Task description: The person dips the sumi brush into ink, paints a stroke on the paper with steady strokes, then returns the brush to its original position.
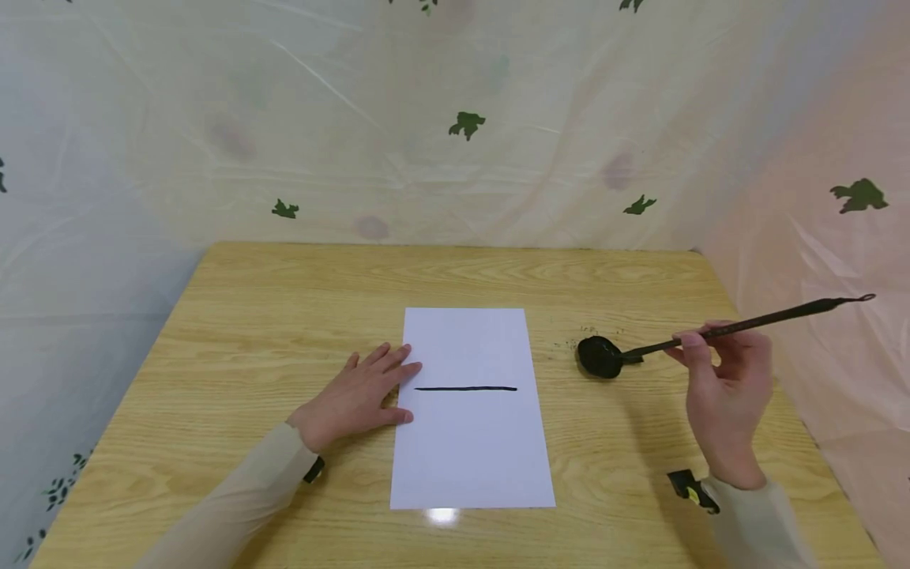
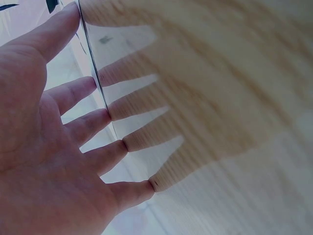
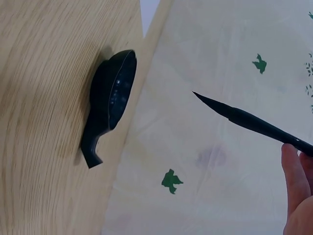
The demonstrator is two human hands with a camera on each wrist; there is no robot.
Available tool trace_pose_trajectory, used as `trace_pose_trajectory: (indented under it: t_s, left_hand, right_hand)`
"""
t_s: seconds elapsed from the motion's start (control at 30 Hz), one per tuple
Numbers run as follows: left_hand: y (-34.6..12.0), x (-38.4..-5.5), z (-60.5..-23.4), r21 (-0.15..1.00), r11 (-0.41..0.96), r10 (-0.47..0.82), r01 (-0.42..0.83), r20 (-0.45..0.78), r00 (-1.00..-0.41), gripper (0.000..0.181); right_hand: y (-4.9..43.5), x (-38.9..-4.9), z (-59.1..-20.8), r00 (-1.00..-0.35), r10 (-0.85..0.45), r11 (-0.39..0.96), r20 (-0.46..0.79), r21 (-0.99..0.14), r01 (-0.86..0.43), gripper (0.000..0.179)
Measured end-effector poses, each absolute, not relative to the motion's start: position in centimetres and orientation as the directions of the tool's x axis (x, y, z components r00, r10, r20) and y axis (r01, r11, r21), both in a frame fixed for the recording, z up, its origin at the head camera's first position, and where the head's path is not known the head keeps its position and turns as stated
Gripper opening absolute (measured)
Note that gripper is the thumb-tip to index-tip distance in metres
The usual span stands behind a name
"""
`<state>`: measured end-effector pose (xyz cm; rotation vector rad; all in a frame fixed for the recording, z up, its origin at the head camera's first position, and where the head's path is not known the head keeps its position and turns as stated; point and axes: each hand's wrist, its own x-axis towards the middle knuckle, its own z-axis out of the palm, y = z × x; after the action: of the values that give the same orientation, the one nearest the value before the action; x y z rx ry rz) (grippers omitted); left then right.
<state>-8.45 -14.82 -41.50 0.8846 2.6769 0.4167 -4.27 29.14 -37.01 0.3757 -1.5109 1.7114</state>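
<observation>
A white sheet of paper point(image 1: 471, 458) lies on the wooden table, crossed by one black horizontal stroke point(image 1: 465, 389). Spread fingers of my left hand point(image 1: 355, 401) rest at the sheet's left edge; in the left wrist view, the fingertips point(image 2: 136, 191) touch a glossy surface that mirrors them. My right hand point(image 1: 732, 395) pinches a dark writing brush point(image 1: 775, 318) by its handle, thumb against the fingers. Its black, pointed tip point(image 3: 212, 104) is raised above the table in the right wrist view. A small black ink dish point(image 1: 599, 359) with a short handle sits right of the paper; the brush overlaps it in the head view.
Small dark specks point(image 1: 588, 329) mark the wood behind the dish. Pale sheeting point(image 1: 398, 118) with green leaf-like shapes hangs behind and beside the table point(image 1: 249, 316). Dark bands point(image 1: 693, 491) circle the wrists over light sleeves.
</observation>
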Motion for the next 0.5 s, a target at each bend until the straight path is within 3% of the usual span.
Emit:
trace_pose_trajectory:
  t_s: [0.33, 0.5]
  left_hand:
    - [-14.8, -8.5, -41.4, 0.364, 0.770, 0.610, 0.524, -0.181, -0.771, 0.074]
    - [-14.8, -8.5, -41.6, 0.359, 0.769, 0.612, 0.528, -0.178, -0.771, 0.075]
  right_hand:
    - [31.0, -4.7, -37.5, -0.652, 0.334, 0.076, 0.681, -0.709, -0.701, 0.028]
    - [32.0, -5.0, -37.8, -0.651, 0.283, 0.220, 0.705, -0.708, -0.671, 0.029]
